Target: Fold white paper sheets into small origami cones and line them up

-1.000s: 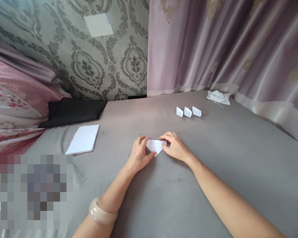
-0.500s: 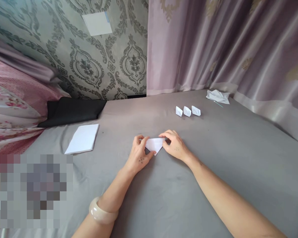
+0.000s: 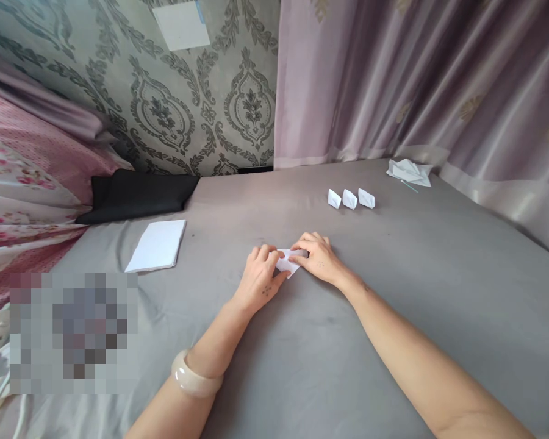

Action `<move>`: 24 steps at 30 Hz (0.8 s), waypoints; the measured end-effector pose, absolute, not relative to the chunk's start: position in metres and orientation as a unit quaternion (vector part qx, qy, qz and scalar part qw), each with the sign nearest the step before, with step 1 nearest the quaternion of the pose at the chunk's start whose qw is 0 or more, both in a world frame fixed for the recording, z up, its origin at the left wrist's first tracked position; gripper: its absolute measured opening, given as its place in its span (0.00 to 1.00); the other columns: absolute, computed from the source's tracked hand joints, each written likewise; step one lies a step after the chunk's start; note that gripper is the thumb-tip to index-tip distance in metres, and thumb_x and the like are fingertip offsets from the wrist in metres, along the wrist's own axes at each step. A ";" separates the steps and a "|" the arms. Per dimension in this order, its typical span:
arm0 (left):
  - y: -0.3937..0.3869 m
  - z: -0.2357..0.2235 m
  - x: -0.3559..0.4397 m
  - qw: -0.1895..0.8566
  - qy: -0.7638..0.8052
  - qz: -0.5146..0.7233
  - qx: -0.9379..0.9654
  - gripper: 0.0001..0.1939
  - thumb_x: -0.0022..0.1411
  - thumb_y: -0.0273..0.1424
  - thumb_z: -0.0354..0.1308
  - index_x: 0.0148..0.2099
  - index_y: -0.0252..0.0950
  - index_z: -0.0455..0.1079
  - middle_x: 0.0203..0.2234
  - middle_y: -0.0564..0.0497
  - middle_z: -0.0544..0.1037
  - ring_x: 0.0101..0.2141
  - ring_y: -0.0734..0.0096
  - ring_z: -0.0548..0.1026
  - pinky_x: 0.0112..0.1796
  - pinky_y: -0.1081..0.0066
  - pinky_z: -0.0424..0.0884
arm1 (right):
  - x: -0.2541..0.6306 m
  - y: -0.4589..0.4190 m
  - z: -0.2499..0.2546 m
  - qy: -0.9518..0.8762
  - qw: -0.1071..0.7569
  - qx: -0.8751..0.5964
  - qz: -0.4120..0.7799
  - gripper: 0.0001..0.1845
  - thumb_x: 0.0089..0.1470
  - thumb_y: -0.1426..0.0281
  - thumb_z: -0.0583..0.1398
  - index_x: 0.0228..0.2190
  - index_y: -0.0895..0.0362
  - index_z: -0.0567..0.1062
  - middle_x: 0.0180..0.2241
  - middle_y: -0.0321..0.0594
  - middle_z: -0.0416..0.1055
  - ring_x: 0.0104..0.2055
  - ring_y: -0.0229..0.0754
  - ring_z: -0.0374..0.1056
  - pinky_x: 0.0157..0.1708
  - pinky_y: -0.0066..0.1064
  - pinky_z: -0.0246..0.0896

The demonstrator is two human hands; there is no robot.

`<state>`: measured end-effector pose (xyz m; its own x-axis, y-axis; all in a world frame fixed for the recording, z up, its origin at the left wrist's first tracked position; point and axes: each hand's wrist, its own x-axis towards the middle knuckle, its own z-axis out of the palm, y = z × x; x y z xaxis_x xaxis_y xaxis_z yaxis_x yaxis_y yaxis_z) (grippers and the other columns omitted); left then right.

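A small folded sheet of white paper point(image 3: 287, 264) lies on the grey bedsheet between my hands, one corner pointing toward me. My left hand point(image 3: 261, 272) grips its left side, fingers on the upper edge and thumb by the lower corner. From the right, my right hand point(image 3: 318, 258) pinches the paper near its upper right edge, the thumb laid across the top. Fingers cover both ends of the paper. A pale bangle point(image 3: 196, 375) circles my left wrist.
Three small folded paper pieces point(image 3: 349, 199) stand in a row farther back. A stack of white paper point(image 3: 158, 246) lies at left, before a folded black cloth point(image 3: 141, 195). Crumpled white paper point(image 3: 409, 172) sits near the curtain point(image 3: 370, 79). A blurred patch point(image 3: 82, 329) hides the lower left.
The fingers of both hands have moved inward over the paper, so less of it shows. My right thumb now reaches farther across it. The view has tilted slightly downward.
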<state>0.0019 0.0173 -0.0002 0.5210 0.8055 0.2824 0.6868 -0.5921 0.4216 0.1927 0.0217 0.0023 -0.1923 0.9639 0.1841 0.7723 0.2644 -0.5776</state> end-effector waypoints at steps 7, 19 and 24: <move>0.000 0.005 0.005 0.082 0.400 0.173 0.897 0.14 0.69 0.29 0.42 0.43 0.38 0.69 0.40 0.46 0.74 0.39 0.64 0.69 0.40 0.64 0.69 | 0.192 0.021 0.006 -0.775 0.246 -0.547 0.198 0.07 0.54 0.65 0.61 0.37 0.49 0.76 0.39 0.36 0.75 0.46 0.45 0.62 0.49 0.42 0.47; -0.001 0.000 0.002 0.132 0.473 0.207 0.846 0.12 0.64 0.32 0.50 0.50 0.38 0.64 0.47 0.44 0.69 0.46 0.58 0.67 0.44 0.59 0.69 | 0.192 0.027 0.005 -0.752 0.249 -0.542 0.282 0.06 0.54 0.66 0.61 0.34 0.49 0.80 0.36 0.34 0.75 0.44 0.43 0.63 0.51 0.43 0.47; 0.017 -0.004 -0.004 0.227 0.494 0.262 0.797 0.34 0.53 0.37 0.64 0.59 0.37 0.56 0.55 0.39 0.59 0.50 0.56 0.67 0.45 0.58 0.70 | 0.193 0.026 0.002 -0.774 0.240 -0.528 0.255 0.07 0.55 0.67 0.61 0.35 0.48 0.79 0.36 0.35 0.74 0.43 0.43 0.62 0.50 0.42 0.49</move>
